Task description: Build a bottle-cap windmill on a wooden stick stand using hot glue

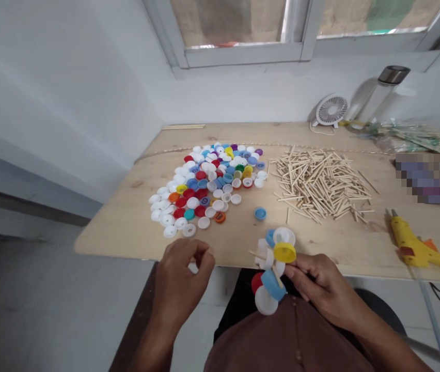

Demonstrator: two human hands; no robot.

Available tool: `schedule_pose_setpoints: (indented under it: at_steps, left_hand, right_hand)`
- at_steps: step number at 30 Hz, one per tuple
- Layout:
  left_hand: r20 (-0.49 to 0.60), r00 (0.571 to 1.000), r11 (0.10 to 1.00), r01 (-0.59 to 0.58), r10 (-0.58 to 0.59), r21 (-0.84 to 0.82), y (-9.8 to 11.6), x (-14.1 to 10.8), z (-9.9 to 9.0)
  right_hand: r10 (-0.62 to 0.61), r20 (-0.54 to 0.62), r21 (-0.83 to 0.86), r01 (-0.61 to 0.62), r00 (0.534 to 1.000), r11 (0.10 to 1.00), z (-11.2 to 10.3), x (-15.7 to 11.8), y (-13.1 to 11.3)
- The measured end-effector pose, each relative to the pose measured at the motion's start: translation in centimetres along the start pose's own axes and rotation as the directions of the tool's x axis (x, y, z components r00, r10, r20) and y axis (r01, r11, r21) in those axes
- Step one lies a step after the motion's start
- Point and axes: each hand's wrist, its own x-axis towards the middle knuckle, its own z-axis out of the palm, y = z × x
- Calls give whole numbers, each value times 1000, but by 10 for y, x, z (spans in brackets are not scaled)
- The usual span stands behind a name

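My right hand (315, 281) holds a cluster of bottle caps and short sticks (272, 268) over the table's front edge, with white, blue, yellow and red caps in it. To the left, my left hand (185, 274) is raised near the edge with its fingers curled and thumb and forefinger together; whether anything tiny is between them I cannot make out. Many loose caps (200, 191) in mixed colours lie spread behind my left hand. A single blue cap (260, 213) sits apart from them. Right of it is a pile of short wooden sticks (323, 181).
A yellow glue gun (417, 243) lies at the right. Behind stand a small white fan (331, 109) and a clear bottle (378, 95), near plastic-wrapped sticks (413, 137). A thin cord (301, 148) crosses the wooden table (107, 227). Two long sticks (183, 126) lie at the back.
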Motion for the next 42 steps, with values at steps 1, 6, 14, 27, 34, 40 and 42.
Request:
schedule_pose_setpoints:
  at_steps: [1, 6, 14, 27, 34, 40, 42]
  left_hand:
    - [93, 996, 1000, 17, -15, -19, -5, -4, -5]
    - [382, 914, 985, 166, -136, -46, -32, -24, -11]
    - [68, 998, 936, -41, 19, 350, -68, -5, 30]
    - [246, 969, 870, -142, 24, 473, -83, 43, 62]
    - [229, 973, 875, -102, -11, 473, -82, 56, 70]
    - [219, 976, 877, -90, -18, 472, -85, 67, 79]
    - [215, 976, 877, -90, -16, 472, -86, 72, 82]
  right_hand:
    - [7, 0, 22, -7, 1000, 1000, 0, 1, 0]
    - [4, 3, 60, -4, 1000, 998, 1, 4, 3]
    - [38, -20, 93, -36, 999, 995, 0, -1, 13]
    - [63, -17, 106, -61, 998, 992, 5, 1, 20]
    - [65, -11, 120, -63, 998, 991, 6, 5, 21]
    - [69, -13, 120, -67, 998, 991, 6, 8, 23]
    - [69, -2, 129, -68, 998, 989, 6, 9, 23]
